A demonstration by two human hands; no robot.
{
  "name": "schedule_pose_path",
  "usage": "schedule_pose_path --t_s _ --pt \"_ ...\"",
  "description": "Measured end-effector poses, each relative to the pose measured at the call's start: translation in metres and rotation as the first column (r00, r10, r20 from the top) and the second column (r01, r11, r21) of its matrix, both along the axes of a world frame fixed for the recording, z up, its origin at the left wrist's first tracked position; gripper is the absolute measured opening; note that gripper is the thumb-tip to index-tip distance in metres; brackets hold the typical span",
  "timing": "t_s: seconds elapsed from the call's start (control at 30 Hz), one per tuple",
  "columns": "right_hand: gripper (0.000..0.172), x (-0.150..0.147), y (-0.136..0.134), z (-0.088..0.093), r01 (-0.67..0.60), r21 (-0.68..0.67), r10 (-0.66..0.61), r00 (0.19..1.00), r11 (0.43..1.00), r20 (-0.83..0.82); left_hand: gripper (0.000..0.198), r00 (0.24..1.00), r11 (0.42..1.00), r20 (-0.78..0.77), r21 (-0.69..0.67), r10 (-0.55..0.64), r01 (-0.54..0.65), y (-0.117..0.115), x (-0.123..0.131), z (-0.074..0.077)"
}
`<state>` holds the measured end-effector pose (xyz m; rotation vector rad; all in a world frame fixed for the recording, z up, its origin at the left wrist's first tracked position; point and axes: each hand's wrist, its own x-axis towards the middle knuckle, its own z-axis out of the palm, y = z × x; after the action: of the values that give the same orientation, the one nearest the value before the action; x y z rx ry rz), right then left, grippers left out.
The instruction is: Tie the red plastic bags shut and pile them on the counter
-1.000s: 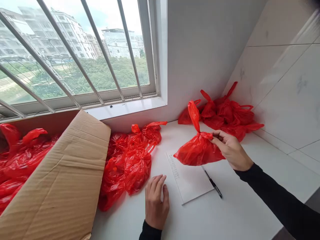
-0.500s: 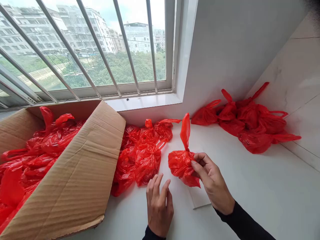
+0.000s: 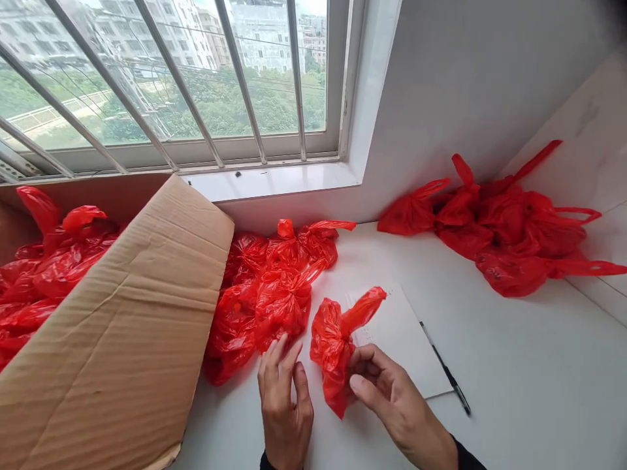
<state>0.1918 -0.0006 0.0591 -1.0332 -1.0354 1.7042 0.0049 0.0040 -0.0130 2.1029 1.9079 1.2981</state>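
My right hand (image 3: 392, 405) grips a small knotted red plastic bag (image 3: 336, 349) just above the white counter, fingers curled round its lower side. The bag's tied tail points up to the right over a white notepad (image 3: 401, 339). My left hand (image 3: 284, 405) rests on the counter beside it, fingers stretched out and touching the edge of a pile of red bags (image 3: 267, 297). A black pen (image 3: 448, 378) lies at the notepad's right edge.
An open cardboard box (image 3: 122, 339) full of red bags (image 3: 49, 261) stands at the left, its flap hanging over the counter. Another heap of red bags (image 3: 499, 228) lies in the far right corner by the tiled wall. A barred window runs along the back.
My right hand has carried the red bag from the right of the notepad down to the left, close to the middle pile. My left hand has shifted slightly left, fingers reaching the pile.
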Motion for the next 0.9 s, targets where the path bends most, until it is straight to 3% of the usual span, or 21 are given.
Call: schedule_pose_path --t_s 0.13,0.27,0.4,0.47,0.53,0.67,0.9 --pt "0.027 0.033 -0.007 -0.013 0.08 -0.058 -0.066 0.974 0.995 0.215 0.041 0.985 0.993 0.167 -0.092 -0.053 0.069 -0.023 0.012 0.005" --pt "0.026 0.056 -0.018 -0.029 0.126 0.039 -0.126 0.824 0.991 0.553 0.044 0.952 0.973 0.291 -0.175 -0.094 0.15 -0.039 0.032 0.013" --pt "0.036 0.055 -0.028 -0.043 -0.102 0.253 -0.125 0.66 0.962 0.741 0.054 0.934 0.944 0.337 -0.255 -0.114 0.207 -0.042 0.046 0.017" --pt "0.041 0.05 -0.03 -0.051 -0.2 0.319 -0.138 0.608 0.926 0.782 0.049 0.939 0.943 0.316 -0.252 -0.132 0.217 -0.041 0.044 0.013" --pt "0.043 0.047 -0.031 -0.057 -0.223 0.343 -0.165 0.567 0.912 0.807 0.04 0.937 0.947 0.312 -0.225 -0.155 0.231 -0.041 0.037 0.008" --pt "0.044 0.048 -0.031 -0.052 -0.146 0.344 -0.2 0.584 0.927 0.787 0.034 0.927 0.947 0.326 -0.193 -0.185 0.257 -0.051 0.018 0.008" --pt "0.032 0.04 -0.038 -0.029 -0.114 0.359 -0.192 0.676 0.926 0.711 0.041 0.918 0.914 0.37 -0.308 -0.141 0.264 -0.098 0.012 0.035"
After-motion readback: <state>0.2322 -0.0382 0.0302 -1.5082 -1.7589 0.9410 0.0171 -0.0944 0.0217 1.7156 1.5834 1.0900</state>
